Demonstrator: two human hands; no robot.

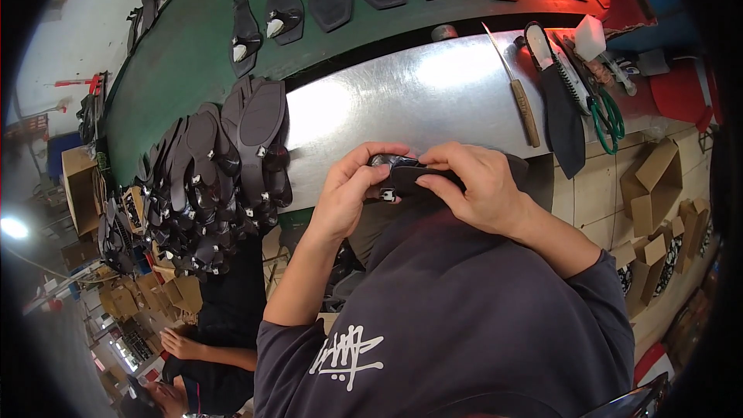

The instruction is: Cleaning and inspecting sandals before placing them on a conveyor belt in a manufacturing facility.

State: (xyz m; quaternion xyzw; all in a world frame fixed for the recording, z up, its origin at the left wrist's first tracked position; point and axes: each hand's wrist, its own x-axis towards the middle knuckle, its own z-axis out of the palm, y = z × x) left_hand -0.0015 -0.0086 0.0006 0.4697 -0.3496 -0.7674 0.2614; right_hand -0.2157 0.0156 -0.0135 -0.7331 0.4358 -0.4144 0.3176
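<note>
A dark sandal (410,179) with a flat sole and a glossy black strap part is held level between my two hands, just off the near edge of the metal worktop. My left hand (346,187) is closed on its strap end, thumb and fingers pinching the glossy part. On the sole's edge, my right hand (481,190) pinches with thumb and forefinger. A small white tag (388,195) shows below the left fingertips. The sole's far end runs behind my right hand and is partly hidden.
Left of the metal worktop (340,116) rises a big pile of dark sandals (203,155). More sandals (329,4) lie along the green belt (178,54). A wooden-handled pointed tool (524,112), a loose sole (563,120) and green-handled scissors (607,120) lie right. Another person (213,360) is at lower left.
</note>
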